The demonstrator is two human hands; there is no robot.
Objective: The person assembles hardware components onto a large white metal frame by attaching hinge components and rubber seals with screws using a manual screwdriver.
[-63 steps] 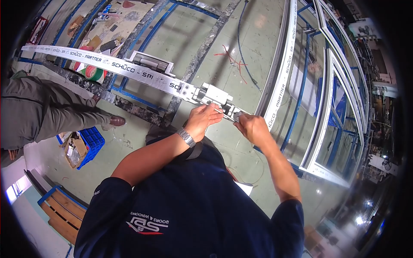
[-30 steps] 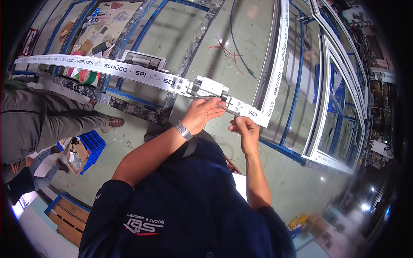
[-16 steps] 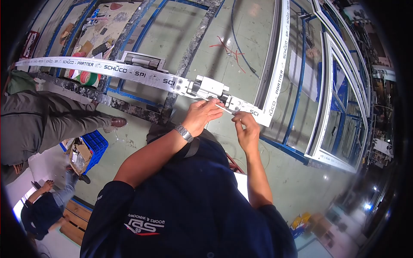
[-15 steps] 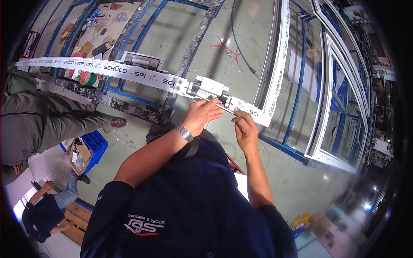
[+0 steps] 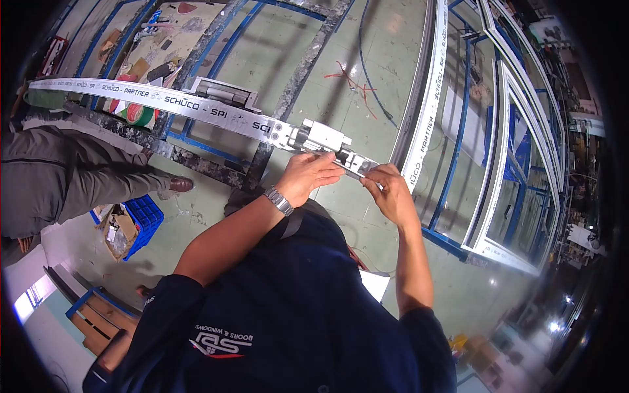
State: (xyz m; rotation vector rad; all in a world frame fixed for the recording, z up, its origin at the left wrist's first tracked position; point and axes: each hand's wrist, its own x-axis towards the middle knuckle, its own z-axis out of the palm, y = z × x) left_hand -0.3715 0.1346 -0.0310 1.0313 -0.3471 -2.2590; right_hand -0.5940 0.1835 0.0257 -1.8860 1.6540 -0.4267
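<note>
A white window frame (image 5: 226,118) with printed protective film runs across the upper middle and meets an upright side at a corner on the right. White and black hinge hardware (image 5: 322,135) sits on it near that corner. My left hand (image 5: 310,177) rests against the hardware's lower edge, fingers stretched out, a metal watch on its wrist. At the frame's corner end, my right hand (image 5: 389,191) has its thumb and fingers pressed together on the hardware's edge; whatever small thing they pinch is hidden.
Blue metal racks (image 5: 452,150) stand under and beside the frame, with more white frames (image 5: 501,164) at the right. A person in grey trousers (image 5: 78,173) stands at the left, near a blue crate (image 5: 145,226). Red wires (image 5: 354,86) lie on the floor beyond.
My right hand has moved right and slightly up along the frame toward the corner. My left hand stays nearly in place. The person at the lower left has moved mostly out of sight.
</note>
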